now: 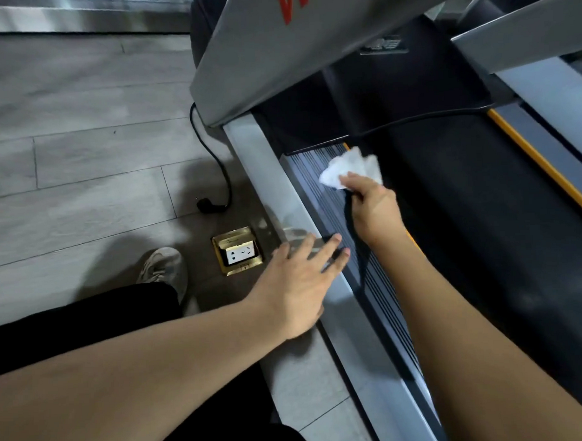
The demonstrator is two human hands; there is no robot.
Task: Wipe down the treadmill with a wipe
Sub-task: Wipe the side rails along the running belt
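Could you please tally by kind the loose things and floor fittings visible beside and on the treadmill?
Wipe, held in the right hand: 1
Power plug lying on the floor: 1
Brass floor socket, lid open: 1
Shoe: 1
Total: 4

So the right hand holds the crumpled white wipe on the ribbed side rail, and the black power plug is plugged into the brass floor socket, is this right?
Not quite. The head view shows the black power plug lying loose on the floor, away from the brass floor socket. The right hand does hold the crumpled white wipe on the ribbed side rail.
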